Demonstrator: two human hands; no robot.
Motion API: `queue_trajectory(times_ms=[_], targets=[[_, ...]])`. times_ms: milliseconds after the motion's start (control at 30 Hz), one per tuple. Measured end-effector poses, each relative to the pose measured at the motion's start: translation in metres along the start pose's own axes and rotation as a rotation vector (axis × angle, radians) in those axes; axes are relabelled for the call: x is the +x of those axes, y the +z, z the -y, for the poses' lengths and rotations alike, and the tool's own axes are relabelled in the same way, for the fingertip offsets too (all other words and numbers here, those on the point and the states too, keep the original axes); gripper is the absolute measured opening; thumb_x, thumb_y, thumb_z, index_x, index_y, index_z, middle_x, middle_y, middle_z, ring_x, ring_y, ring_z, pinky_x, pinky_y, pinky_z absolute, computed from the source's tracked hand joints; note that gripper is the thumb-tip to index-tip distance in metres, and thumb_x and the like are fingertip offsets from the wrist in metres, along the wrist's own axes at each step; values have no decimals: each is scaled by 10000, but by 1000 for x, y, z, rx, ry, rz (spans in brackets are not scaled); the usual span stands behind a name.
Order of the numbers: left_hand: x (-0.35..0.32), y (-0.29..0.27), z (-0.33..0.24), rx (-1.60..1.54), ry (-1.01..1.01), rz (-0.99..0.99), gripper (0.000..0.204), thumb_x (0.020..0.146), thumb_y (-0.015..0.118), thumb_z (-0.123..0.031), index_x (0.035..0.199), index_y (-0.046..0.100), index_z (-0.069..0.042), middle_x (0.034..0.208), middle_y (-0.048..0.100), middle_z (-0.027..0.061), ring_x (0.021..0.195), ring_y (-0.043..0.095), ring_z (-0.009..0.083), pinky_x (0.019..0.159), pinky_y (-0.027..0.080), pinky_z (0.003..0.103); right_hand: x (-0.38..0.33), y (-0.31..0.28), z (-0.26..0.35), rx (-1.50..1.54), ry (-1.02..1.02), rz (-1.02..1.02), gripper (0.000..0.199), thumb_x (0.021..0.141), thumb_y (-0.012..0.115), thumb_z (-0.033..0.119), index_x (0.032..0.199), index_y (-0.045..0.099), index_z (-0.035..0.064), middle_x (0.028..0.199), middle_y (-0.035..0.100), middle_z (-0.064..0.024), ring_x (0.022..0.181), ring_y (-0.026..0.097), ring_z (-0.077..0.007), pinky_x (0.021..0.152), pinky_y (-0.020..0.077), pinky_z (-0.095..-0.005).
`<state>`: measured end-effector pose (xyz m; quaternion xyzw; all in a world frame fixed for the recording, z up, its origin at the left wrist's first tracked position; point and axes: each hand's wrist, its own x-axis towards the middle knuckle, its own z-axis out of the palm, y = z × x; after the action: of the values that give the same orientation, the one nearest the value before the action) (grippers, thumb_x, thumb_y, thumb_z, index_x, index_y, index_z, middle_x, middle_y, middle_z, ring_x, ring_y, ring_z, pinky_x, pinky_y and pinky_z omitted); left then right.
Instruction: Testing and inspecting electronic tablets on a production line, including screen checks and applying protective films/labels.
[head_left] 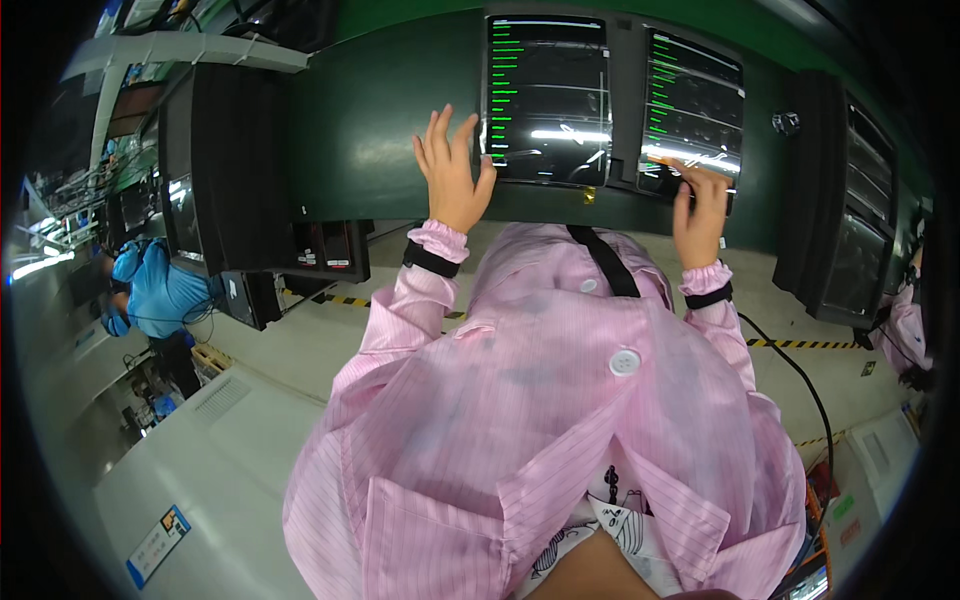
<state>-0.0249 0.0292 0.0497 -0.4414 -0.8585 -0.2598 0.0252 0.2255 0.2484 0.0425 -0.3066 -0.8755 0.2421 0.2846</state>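
On the green counter, one black panel is partly hidden by the right hand, grip unclear; left hand, fingers spread.

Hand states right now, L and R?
Left hand: open, spread, empty, by the edge of the left screen.
Right hand: partly bent over the right screen; can't tell if it grips anything.
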Motion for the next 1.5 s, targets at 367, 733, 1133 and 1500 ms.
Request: queue_trajectory(times_ms=[367, 733, 1133, 1500], targets=[[-23, 11, 0, 68, 0, 102, 511, 806, 563, -152, 1312, 545, -224, 1471, 299, 206, 1371, 276, 399, 1118, 115, 620, -13, 0, 0, 68, 14, 39, 228, 882, 567, 18, 1107, 601, 35, 1037, 637, -95, 965, 529, -264, 861, 431, -361], [2, -3, 15, -247, -95, -94, 580, 890, 551, -160, 1409, 346, -3, 1389, 378, 233, 1249, 396, 409, 1047, 311, 480, 0, -24, -14, 62, 234, -126, 249, 879, 630, 115, 1124, 604, 72, 1089, 607, -54, 875, 512, -196, 753, 426, -315], [-6, 7, 16, -339, -216, 21, 622, 923, 575, -252, 1421, 315, 15, 1357, 411, 255, 1263, 406, 403, 1065, 322, 438, -1, -37, -36, -115, 237, -140, 225, 868, 623, 115, 1086, 599, 63, 1099, 608, -83, 1006, 519, -256, 852, 423, -362], [2, 52, 9, -718, -527, 83, 715, 972, 473, -420, 1436, 269, 84, 1497, 286, 272, 1394, 283, 381, 1146, 217, 381, -19, -8, -125, 49, 489, -36, 525, 1011, 406, 394, 1272, 532, -43, 1321, 516, -206, 1231, 481, -344, 1052, 352, -353]])
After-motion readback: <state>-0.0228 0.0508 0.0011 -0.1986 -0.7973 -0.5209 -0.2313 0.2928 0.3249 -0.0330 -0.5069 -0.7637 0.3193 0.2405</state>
